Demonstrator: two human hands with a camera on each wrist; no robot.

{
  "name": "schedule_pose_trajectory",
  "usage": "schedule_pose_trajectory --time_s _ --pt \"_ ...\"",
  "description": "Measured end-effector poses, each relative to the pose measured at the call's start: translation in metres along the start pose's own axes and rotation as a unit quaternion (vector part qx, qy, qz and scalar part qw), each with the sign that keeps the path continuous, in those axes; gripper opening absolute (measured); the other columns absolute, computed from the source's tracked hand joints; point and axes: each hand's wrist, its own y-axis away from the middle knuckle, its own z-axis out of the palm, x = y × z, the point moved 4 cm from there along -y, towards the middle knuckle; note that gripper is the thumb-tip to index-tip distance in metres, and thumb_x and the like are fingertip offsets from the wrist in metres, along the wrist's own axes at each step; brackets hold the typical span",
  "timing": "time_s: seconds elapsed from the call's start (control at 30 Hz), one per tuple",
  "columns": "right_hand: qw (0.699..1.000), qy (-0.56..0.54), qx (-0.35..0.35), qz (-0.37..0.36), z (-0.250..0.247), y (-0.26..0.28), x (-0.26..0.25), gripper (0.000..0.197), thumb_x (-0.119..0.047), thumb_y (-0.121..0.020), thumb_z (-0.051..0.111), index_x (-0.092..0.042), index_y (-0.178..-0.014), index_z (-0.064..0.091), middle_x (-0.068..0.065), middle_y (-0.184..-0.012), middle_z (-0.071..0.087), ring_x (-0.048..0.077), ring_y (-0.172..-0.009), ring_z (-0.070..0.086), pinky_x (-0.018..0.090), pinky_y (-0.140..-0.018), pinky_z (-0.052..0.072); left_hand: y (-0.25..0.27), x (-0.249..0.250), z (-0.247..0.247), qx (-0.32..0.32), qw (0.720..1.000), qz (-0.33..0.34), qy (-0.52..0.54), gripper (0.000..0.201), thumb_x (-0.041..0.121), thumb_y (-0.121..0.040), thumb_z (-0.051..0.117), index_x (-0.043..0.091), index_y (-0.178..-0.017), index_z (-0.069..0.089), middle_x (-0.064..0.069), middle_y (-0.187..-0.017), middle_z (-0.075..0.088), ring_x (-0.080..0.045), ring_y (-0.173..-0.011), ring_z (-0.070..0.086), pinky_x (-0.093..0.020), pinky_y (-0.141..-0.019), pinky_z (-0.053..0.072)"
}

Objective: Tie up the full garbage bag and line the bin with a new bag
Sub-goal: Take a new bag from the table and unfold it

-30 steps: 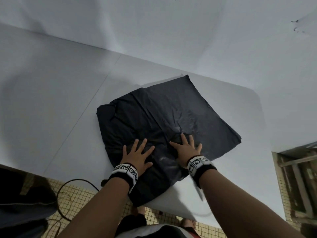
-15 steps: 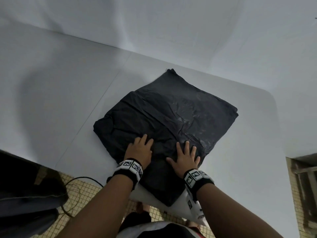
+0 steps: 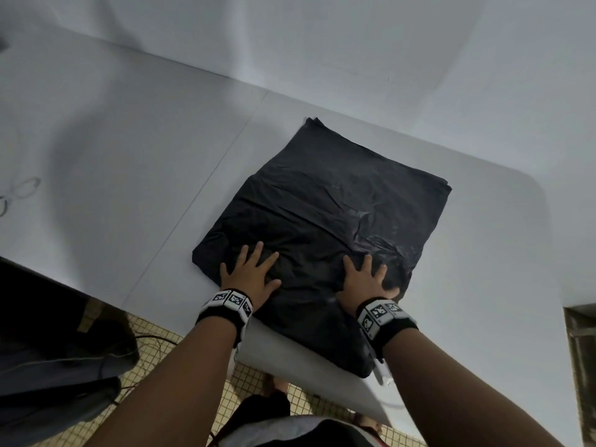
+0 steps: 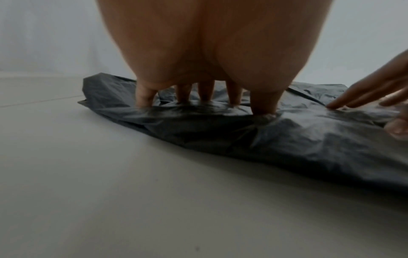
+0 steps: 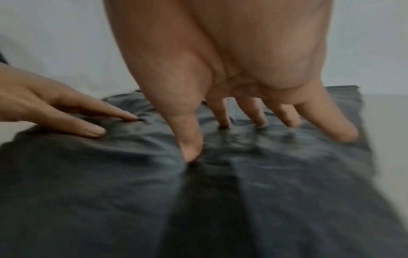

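A folded black garbage bag lies flat on the white table, with its near corner hanging over the front edge. My left hand presses on the bag's near left part with its fingers spread and straight. My right hand presses flat on the near right part. In the left wrist view the left hand's fingertips dent the bag. In the right wrist view the right hand's fingertips push into the wrinkled plastic. No bin shows in any view.
The table's rounded right corner lies right of the bag. A seam runs across the tabletop left of it. A dark bag or case and cables sit on the tiled floor below left. A white wall stands behind.
Both hands have slid back toward the table's front edge and further apart over the bag. The bag now lies flatter and squarer, turned a little on the table.
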Motion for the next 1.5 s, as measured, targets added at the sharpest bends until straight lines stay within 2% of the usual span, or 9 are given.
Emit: schedule_pose_trajectory --time_s 0.13,0.33,0.57,0.77,0.9,1.03,1.27,1.37,1.5 --pt "0.997 -0.056 -0.047 0.001 0.024 0.016 -0.034 0.085 -0.062 -0.088 0.059 -0.057 -0.15 0.001 0.001 -0.164 -0.022 0.049 -0.147 -0.014 0.081 -0.105 0.015 0.015 -0.023 -0.019 0.164 0.983 -0.051 0.06 0.066 0.049 -0.094 0.057 0.037 -0.153 0.031 0.0 -0.168 0.008 -0.028 -0.152 0.005 -0.056 -0.115 0.027" --pt "0.999 -0.04 -0.036 0.0 0.037 0.001 -0.04 0.094 -0.07 -0.082 0.061 -0.06 -0.148 -0.007 0.005 -0.16 -0.034 0.05 -0.145 -0.024 0.082 -0.105 0.013 0.036 -0.077 -0.031 0.284 0.861 -0.299 0.298 0.078 0.034 -0.092 0.067 0.016 -0.155 0.025 -0.021 -0.153 0.035 -0.043 -0.138 0.031 -0.056 -0.11 0.03" --pt "0.999 -0.026 -0.038 -0.016 0.033 -0.01 -0.038 0.096 -0.07 -0.08 0.064 -0.062 -0.148 -0.004 0.003 -0.16 -0.033 0.053 -0.144 -0.023 0.075 -0.111 0.014 0.044 -0.072 -0.045 0.364 0.789 -0.216 0.446 0.029 0.016 -0.09 0.072 0.011 -0.118 0.068 -0.008 -0.106 0.074 -0.025 -0.099 0.068 -0.024 -0.085 0.044" --pt "0.996 -0.064 -0.046 -0.034 0.023 -0.008 -0.036 0.083 -0.069 -0.084 0.059 -0.056 -0.151 0.014 0.006 -0.164 -0.024 0.053 -0.145 -0.019 0.069 -0.117 0.005 0.044 -0.027 -0.055 0.377 0.797 -0.038 0.471 0.015 0.015 -0.088 0.075 0.016 -0.102 0.077 0.003 -0.097 0.073 -0.012 -0.091 0.069 -0.023 -0.087 0.054" --pt "0.985 -0.153 -0.025 -0.073 0.006 -0.015 -0.031 0.064 -0.076 -0.089 0.039 -0.047 -0.146 0.042 0.008 -0.166 0.016 0.039 -0.152 0.004 0.055 -0.121 -0.008 0.049 0.014 -0.061 0.391 0.817 0.085 0.416 0.013 0.008 -0.086 0.077 0.013 -0.098 0.079 0.001 -0.098 0.074 -0.004 -0.094 0.067 -0.012 -0.089 0.05" --pt "0.915 -0.397 -0.01 -0.078 -0.019 -0.016 -0.021 0.069 -0.07 -0.091 0.044 -0.015 -0.127 0.066 0.008 -0.127 0.067 0.026 -0.126 0.058 0.033 -0.102 0.045 0.048 0.059 -0.06 0.341 0.845 0.156 0.381 0.017 0.004 -0.083 0.078 0.009 -0.099 0.08 -0.004 -0.104 0.076 -0.013 -0.107 0.069 -0.024 -0.101 0.049" --pt "0.854 -0.502 0.056 -0.124 -0.025 -0.012 -0.014 0.046 -0.062 -0.072 0.076 -0.017 -0.081 0.079 0.008 -0.077 0.074 0.018 -0.074 0.068 0.046 -0.078 0.056 0.034 0.083 -0.046 0.258 0.874 0.152 0.384 0.023 0.009 -0.081 0.08 0.011 -0.104 0.079 -0.006 -0.111 0.075 -0.012 -0.11 0.067 0.003 -0.095 0.033" --pt "0.878 -0.459 0.089 -0.098 -0.02 -0.02 -0.009 0.016 -0.032 -0.083 0.077 -0.024 -0.07 0.075 0.01 -0.077 0.074 0.032 -0.079 0.071 0.053 -0.083 0.058 0.035 0.075 -0.044 0.278 0.863 0.185 0.379 0.026 0.025 -0.082 0.082 0.015 -0.105 0.076 0.003 -0.107 0.072 -0.005 -0.102 0.064 -0.007 -0.094 0.042" --pt "0.893 -0.424 0.143 -0.049 -0.023 -0.025 0.009 0.021 -0.033 -0.085 0.075 -0.025 -0.065 0.069 0.0 -0.069 0.071 0.025 -0.073 0.071 0.036 -0.068 0.057 0.023 0.032 -0.036 0.317 0.867 0.101 0.371 0.031 0.007 -0.095 0.063 0.005 -0.125 0.06 -0.013 -0.131 0.058 -0.031 -0.125 0.054 -0.038 -0.109 0.04"
